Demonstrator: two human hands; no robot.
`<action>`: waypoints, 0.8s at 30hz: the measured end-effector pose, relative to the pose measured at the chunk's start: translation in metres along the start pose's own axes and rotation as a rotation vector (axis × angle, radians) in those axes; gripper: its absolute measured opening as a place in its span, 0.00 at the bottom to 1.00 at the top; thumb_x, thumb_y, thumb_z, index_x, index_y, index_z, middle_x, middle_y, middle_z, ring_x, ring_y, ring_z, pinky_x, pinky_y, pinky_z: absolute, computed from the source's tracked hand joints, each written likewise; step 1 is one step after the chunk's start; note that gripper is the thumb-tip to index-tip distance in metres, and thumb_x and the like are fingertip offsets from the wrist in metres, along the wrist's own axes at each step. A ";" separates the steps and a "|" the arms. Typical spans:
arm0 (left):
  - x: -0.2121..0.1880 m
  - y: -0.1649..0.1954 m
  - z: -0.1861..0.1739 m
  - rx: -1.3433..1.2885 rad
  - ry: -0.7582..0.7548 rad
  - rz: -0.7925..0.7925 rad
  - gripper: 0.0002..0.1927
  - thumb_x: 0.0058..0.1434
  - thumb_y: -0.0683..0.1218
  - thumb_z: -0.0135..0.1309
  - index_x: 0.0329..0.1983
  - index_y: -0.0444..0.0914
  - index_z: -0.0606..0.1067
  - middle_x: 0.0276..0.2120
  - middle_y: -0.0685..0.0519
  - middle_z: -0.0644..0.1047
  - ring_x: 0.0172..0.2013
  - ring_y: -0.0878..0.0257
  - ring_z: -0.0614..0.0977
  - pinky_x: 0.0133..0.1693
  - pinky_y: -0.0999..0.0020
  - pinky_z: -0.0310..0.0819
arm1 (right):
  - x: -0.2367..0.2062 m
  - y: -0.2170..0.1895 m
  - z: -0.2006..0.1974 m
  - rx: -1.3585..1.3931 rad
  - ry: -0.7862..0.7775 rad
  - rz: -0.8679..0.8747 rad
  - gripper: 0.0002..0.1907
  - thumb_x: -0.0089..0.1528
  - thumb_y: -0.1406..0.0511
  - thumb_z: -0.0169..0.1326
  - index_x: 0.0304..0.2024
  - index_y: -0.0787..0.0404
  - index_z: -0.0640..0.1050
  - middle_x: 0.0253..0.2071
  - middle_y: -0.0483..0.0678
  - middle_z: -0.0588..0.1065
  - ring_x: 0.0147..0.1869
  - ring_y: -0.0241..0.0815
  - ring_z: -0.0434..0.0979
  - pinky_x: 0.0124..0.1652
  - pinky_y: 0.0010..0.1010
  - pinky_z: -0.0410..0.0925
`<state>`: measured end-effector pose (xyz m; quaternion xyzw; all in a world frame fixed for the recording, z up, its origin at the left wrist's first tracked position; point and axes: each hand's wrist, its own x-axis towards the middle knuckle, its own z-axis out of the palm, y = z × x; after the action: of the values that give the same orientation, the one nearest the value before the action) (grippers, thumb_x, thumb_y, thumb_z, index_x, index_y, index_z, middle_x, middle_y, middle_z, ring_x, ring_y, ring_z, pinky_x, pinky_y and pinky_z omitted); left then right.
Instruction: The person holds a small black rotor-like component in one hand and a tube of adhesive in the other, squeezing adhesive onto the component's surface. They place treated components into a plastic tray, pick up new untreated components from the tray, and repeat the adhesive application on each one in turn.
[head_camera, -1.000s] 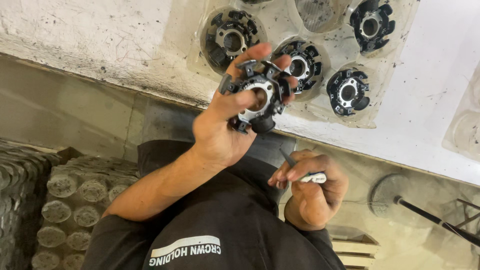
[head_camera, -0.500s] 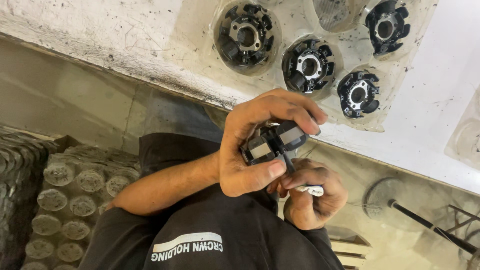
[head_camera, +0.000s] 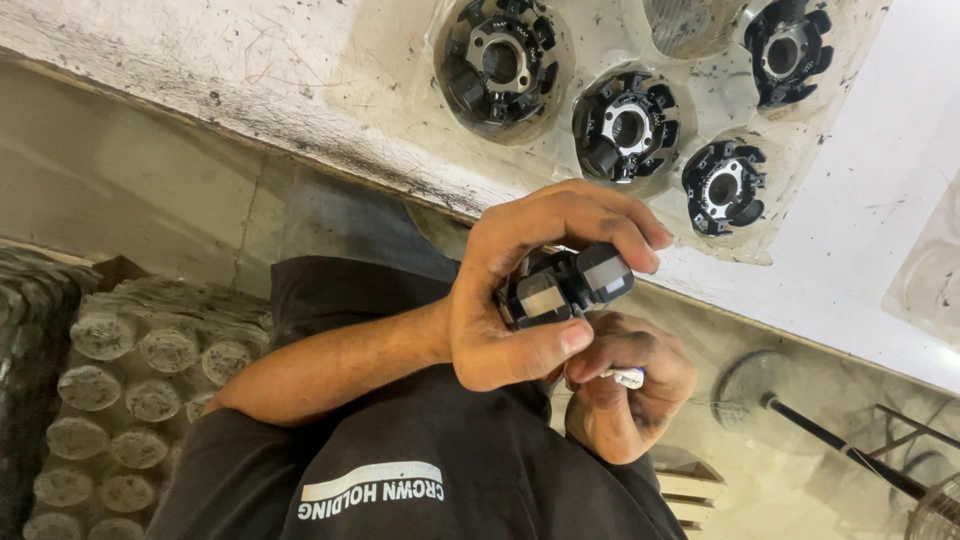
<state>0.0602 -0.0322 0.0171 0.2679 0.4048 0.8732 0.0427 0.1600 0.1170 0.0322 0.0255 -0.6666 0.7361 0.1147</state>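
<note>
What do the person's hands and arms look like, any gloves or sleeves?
Both are bare: no gloves, rings or watch show on the left hand or right hand. The left forearm is uncovered to the elbow. The shirt is black with a white stripe and lettering.

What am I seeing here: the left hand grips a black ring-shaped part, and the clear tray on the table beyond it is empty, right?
Not quite. The clear tray is not empty: the head view shows four black ring-shaped parts sitting in its pockets. The rest holds: the left hand grips a black ring-shaped part.
</note>
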 end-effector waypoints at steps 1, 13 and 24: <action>-0.001 0.001 -0.001 0.009 0.001 -0.009 0.21 0.61 0.48 0.54 0.55 0.32 0.75 0.53 0.43 0.78 0.55 0.59 0.79 0.57 0.65 0.75 | -0.001 0.000 0.000 0.015 -0.003 -0.005 0.05 0.60 0.74 0.49 0.30 0.68 0.74 0.25 0.52 0.73 0.20 0.35 0.70 0.24 0.21 0.64; -0.001 0.004 0.001 -0.025 -0.004 -0.063 0.22 0.62 0.47 0.54 0.57 0.31 0.73 0.57 0.42 0.75 0.52 0.62 0.78 0.55 0.71 0.74 | -0.002 0.003 -0.005 0.014 -0.049 -0.051 0.07 0.57 0.76 0.43 0.31 0.70 0.74 0.28 0.56 0.75 0.26 0.42 0.76 0.26 0.24 0.71; -0.009 -0.015 0.007 -0.331 0.121 -0.076 0.22 0.66 0.49 0.55 0.59 0.31 0.71 0.55 0.42 0.74 0.55 0.58 0.77 0.63 0.60 0.72 | -0.004 0.002 -0.001 0.023 -0.052 -0.037 0.06 0.64 0.72 0.48 0.33 0.70 0.74 0.28 0.54 0.72 0.23 0.38 0.72 0.26 0.26 0.70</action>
<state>0.0690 -0.0200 0.0064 0.1887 0.2670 0.9403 0.0948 0.1639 0.1173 0.0297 0.0581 -0.6604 0.7405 0.1105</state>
